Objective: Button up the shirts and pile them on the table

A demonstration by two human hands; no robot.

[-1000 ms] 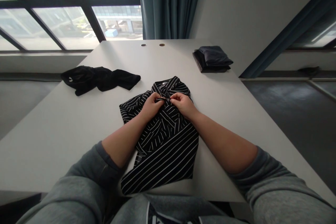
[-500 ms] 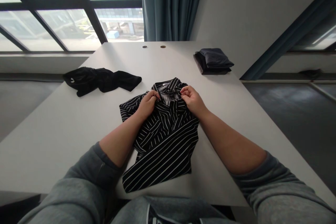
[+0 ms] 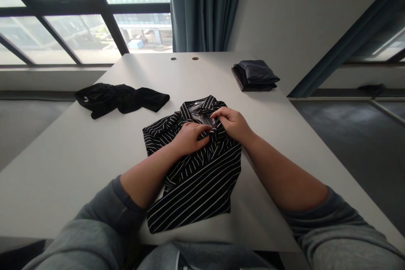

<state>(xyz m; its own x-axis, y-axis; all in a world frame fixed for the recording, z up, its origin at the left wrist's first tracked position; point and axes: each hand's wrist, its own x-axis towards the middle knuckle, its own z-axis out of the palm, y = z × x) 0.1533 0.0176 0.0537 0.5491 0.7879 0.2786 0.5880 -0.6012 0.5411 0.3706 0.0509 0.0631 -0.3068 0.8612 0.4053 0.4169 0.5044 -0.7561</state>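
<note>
Watching over the remote feed, I start with the nearest things: the grey left sleeve (image 3: 104, 223) and grey right sleeve (image 3: 329, 230), pushed back off the forearms, probably to keep the cuffs clear of the cloth. The black-and-white striped shirt (image 3: 194, 194) lies bunched and folded over itself in the middle of the white table (image 3: 72, 168), near its front edge. The left hand (image 3: 190, 138) rests with its fingers closed together on the cloth, seemingly pinning it in place, though I cannot tell whether they grip anything. The right hand (image 3: 232, 124) has its fingers curled, pinching a fold beside the collar (image 3: 202, 103), where a shiny grey lining (image 3: 200, 114) shows. Farther off, a crumpled black garment (image 3: 120, 99) lies to the left and a folded dark stack of clothing (image 3: 255, 76) to the right. Beyond the table's two small holes (image 3: 173, 58) hang a blue-grey curtain (image 3: 202, 8) and a large window (image 3: 63, 21).
</note>
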